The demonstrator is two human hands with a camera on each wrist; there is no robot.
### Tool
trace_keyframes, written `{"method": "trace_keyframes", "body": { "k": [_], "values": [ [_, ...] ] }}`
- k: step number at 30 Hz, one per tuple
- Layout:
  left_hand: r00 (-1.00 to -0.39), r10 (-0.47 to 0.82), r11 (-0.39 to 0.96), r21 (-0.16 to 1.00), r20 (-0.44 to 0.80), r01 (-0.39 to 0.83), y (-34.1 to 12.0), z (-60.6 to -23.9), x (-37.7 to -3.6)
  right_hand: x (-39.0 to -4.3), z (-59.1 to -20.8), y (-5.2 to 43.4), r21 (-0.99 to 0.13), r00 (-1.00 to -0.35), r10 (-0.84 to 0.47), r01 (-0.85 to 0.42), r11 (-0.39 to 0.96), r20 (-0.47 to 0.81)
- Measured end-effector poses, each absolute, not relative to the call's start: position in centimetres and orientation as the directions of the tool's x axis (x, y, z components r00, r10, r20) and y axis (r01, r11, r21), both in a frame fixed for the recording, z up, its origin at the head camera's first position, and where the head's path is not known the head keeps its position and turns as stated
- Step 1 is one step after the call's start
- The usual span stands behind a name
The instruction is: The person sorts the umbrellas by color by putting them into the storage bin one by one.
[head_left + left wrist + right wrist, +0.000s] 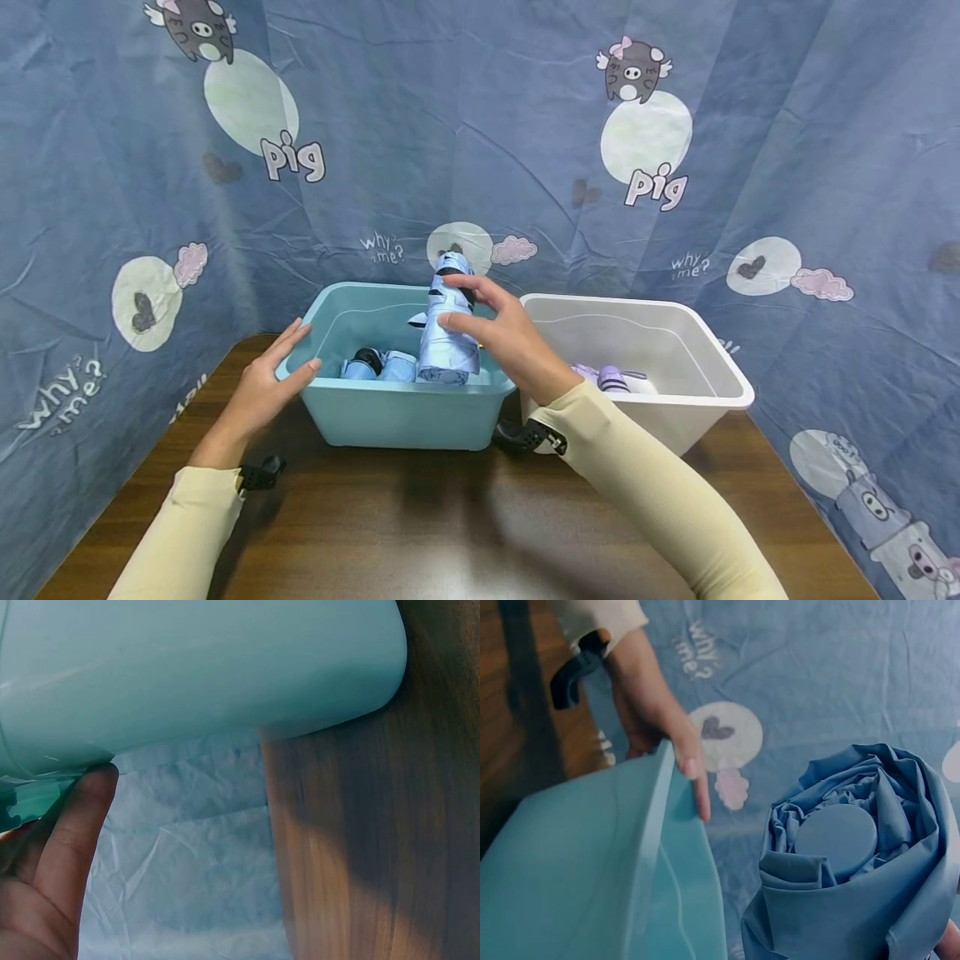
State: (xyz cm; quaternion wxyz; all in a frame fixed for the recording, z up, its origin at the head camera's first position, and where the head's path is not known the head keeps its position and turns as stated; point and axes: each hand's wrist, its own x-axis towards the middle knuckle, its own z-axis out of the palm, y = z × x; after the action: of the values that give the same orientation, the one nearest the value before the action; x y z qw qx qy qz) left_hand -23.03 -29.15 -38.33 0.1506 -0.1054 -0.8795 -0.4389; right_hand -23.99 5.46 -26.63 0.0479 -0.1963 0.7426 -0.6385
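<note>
The right hand (501,329) curls its fingers (459,319) round a folded light-blue umbrella (448,325), gripping it upright above the back of the teal bin (397,417), its lower end just inside the rim. The left hand (272,377) rests relaxed, straight fingers on the bin's left rim, holding nothing. Two more blue umbrellas (378,365) lie inside the bin; a white bin (705,367) stands just beside it on the wooden table (420,533).
</note>
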Motion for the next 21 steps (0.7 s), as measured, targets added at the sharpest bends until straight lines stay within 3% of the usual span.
{"method": "trace_keyframes", "body": {
  "k": [21],
  "values": [
    [-0.940,0.044,0.599,0.744,0.338,0.296,-29.0,-38.3,-22.8,-27.4,-28.5,4.9,-0.980,-0.949,-0.263,-0.194,0.047,0.175]
  ]
}}
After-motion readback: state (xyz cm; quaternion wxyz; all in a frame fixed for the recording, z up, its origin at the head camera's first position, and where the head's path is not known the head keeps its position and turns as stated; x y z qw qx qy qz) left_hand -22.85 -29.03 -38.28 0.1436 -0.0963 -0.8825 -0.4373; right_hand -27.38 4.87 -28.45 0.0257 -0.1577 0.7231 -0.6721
